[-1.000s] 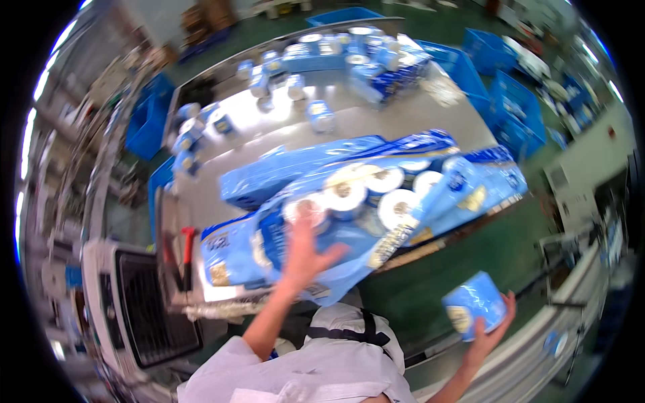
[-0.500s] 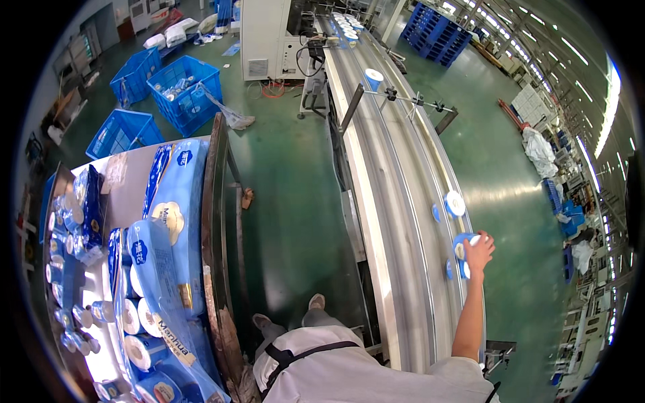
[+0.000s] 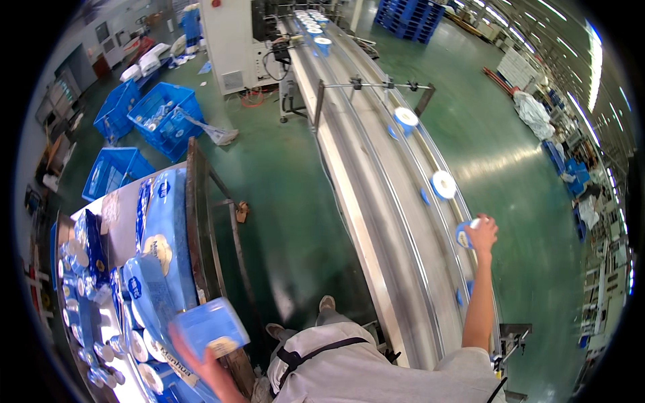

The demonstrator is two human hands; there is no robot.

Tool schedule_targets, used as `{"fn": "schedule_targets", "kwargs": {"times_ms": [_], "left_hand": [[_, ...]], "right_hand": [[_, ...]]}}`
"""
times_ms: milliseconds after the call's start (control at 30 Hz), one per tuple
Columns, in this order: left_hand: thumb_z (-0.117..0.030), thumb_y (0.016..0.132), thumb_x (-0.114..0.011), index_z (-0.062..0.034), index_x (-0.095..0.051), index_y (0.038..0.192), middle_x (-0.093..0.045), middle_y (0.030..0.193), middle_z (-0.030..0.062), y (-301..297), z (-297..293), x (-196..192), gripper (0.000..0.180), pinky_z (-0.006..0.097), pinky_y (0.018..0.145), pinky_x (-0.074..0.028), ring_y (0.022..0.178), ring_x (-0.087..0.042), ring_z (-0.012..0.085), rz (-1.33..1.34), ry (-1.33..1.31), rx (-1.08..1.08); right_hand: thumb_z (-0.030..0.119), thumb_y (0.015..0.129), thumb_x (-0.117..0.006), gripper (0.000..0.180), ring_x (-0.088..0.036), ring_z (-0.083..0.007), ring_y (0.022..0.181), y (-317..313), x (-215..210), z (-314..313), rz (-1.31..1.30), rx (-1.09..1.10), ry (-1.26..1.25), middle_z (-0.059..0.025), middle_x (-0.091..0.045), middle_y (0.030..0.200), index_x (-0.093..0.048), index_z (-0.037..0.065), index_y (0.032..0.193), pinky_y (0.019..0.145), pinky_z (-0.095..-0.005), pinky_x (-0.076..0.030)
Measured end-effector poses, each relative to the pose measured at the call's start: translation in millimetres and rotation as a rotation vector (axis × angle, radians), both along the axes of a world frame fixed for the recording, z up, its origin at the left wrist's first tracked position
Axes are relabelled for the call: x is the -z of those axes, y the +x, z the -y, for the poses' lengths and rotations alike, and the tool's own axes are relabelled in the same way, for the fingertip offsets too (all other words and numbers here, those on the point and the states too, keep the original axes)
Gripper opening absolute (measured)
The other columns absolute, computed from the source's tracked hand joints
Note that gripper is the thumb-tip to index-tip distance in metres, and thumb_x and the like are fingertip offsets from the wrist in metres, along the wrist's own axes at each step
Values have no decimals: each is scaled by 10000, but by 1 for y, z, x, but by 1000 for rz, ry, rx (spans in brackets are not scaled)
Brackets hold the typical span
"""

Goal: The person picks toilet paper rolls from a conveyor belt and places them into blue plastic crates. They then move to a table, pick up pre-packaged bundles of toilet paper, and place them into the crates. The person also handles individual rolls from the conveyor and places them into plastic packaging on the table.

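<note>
My right hand (image 3: 482, 234) grips a blue-wrapped paper roll (image 3: 462, 236) at the right side of the conveyor (image 3: 403, 252). Farther up the belt stand two more rolls, a nearer white-topped roll (image 3: 443, 185) and a farther roll (image 3: 405, 119). My right forearm partly covers another blue roll. At the lower left, my left hand (image 3: 209, 368) is closed round a blue-wrapped paper roll (image 3: 213, 328), blurred by motion, above the table's right side. Beneath and beside it lie long blue plastic packs (image 3: 164, 235) and several loose rolls (image 3: 138, 346).
Blue crates (image 3: 164, 117) stand on the floor at the far left. A metal bar frame (image 3: 376, 85) spans the conveyor, with several rolls beyond it near a white machine cabinet (image 3: 235, 47). Blue pallets (image 3: 410, 20) are stacked at the back. Green floor (image 3: 289, 221) separates table and conveyor.
My left hand has come into view at the lower left with a blue-wrapped roll. Rolls on the belt have moved nearer. My right hand still grips a roll, a little higher in the view.
</note>
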State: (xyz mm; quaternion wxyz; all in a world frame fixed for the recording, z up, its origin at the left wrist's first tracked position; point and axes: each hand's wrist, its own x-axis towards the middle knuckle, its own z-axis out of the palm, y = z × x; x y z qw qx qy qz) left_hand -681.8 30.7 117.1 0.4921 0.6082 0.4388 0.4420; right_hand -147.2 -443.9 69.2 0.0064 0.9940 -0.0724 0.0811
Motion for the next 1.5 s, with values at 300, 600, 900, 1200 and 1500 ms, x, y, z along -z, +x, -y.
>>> {"fn": "schedule_targets", "kwargs": {"times_ms": [300,600,900,1200,1500], "left_hand": [[-292,704,-847,-36,-227,1582,-403,1514,174,144,40,14,1105,404,1153,-339,1386,-424,290,116,-270,933],[-241,863,-735,-84,-294,1566,-465,1465,108,192,80,37,844,396,1149,-352,1349,-472,237,294,-646,862],[-363,999,-607,-46,-302,1559,-306,1622,103,212,104,35,713,474,1209,-282,1512,-266,277,205,-498,1214],[-115,954,-644,-47,-625,1263,-631,1308,119,62,2,27,317,364,969,-519,1175,-635,269,-118,13,630],[-30,896,-656,-42,-651,1044,-649,924,103,-149,-15,5,148,334,732,-525,826,-647,219,-381,175,-427]], "right_hand": [[489,712,-785,944,-385,-393,1395,71,23,-64,-136,-407,-80,-142,-409,1550,-391,245,1533,1066,-661,-334],[527,901,-663,945,-258,-356,1505,-35,-10,-180,-353,-1066,764,-238,-248,1623,-226,46,1587,1226,-468,-240],[298,790,-844,920,-379,-312,1396,-147,-24,-158,-114,-770,978,-169,-396,1488,-332,79,1523,1145,-451,-342],[330,910,-699,698,-539,-323,1252,-54,46,51,98,-133,-140,-149,-539,1399,-419,65,1492,1034,-452,-457],[342,964,-655,582,-664,-335,1100,-107,-47,-214,40,-804,146,-175,-657,1277,-510,34,1436,917,-434,-543]]}}
